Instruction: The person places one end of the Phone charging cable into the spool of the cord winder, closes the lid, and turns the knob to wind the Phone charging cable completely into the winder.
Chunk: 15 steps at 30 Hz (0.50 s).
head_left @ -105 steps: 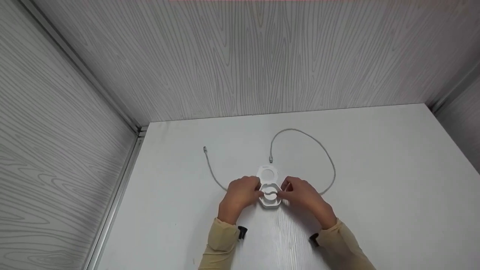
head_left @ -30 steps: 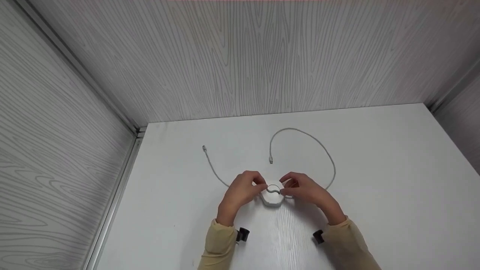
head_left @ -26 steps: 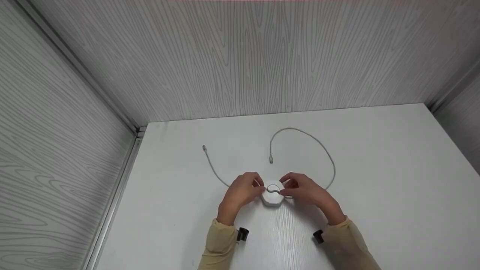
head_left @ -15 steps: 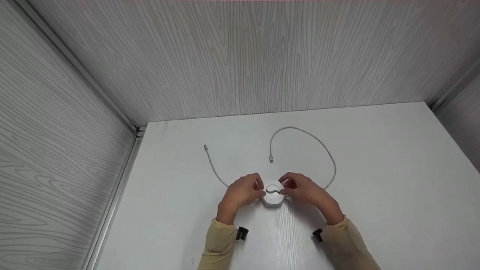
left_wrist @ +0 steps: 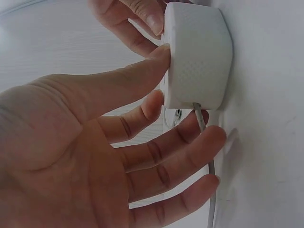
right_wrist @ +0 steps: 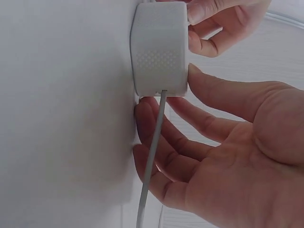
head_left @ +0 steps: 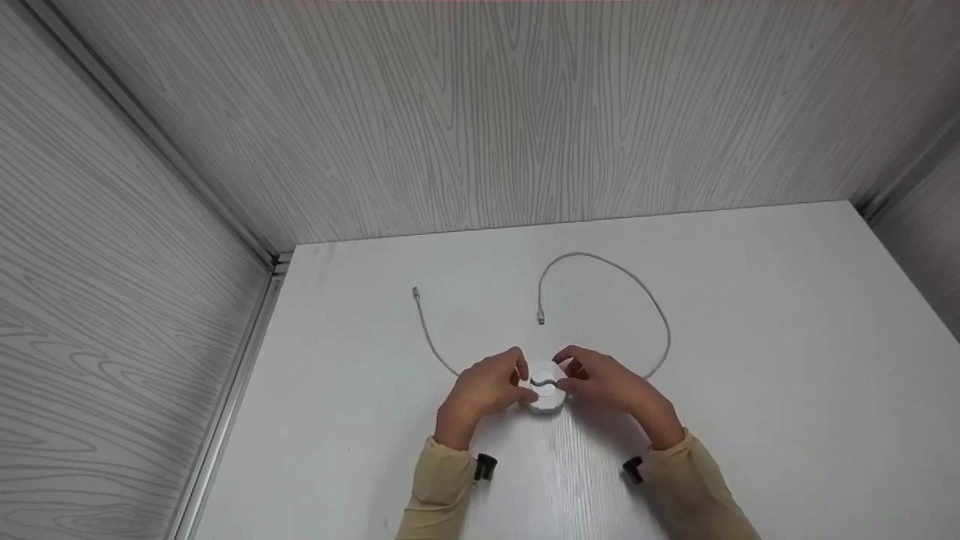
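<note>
Here's the white case (head_left: 548, 402), flat on the white table (head_left: 765, 337), right between the two hands. Its top is closed over, a round centre crossed by a wavy gap (head_left: 544, 384); what sits deeper is hidden. Through a notch low on each side a grey cable runs out: the left length (head_left: 428, 339) goes up to a plug (head_left: 416, 292), the right length (head_left: 663, 315) loops around to a connector (head_left: 541, 318) just beyond the case.

Now the hands! The left hand (head_left: 484, 386) pinches the case, thumb on the top's edge, index fingertip at the near corner, the other fingers fanned out beside the cable. The right hand (head_left: 604, 384) mirrors it, pinching too, thumb against the top, fingers reaching around the cable side. Both wrists angle inward from tan sleeves (head_left: 442, 480), each with a black mount (head_left: 486, 467).
</note>
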Available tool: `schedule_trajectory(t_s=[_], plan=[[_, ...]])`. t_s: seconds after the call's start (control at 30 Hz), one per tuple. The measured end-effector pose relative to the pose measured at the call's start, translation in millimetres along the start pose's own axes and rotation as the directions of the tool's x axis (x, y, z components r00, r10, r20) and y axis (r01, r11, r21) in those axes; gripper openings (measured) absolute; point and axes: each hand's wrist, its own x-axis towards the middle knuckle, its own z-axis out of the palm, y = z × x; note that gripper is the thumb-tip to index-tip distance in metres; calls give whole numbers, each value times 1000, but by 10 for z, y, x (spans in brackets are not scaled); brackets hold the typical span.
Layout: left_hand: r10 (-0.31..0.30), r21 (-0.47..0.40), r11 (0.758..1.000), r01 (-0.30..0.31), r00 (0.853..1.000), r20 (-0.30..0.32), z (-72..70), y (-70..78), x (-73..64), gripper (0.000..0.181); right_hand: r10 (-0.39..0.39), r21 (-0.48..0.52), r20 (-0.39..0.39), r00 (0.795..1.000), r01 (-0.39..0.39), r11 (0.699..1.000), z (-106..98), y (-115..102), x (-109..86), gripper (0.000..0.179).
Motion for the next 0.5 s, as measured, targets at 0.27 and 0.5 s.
schedule_trajectory(t_s=[0.27,0.5], plan=[[-10,-35,999,11,1000,14,21,24,-21,25,-52,-96,5,999,53,994,191,-101,-30,86],[28,-4,1000,-28,1000,-7,-21,17,-47,19,-114,-256,-112,987,82,963,358,-90,36,75]])
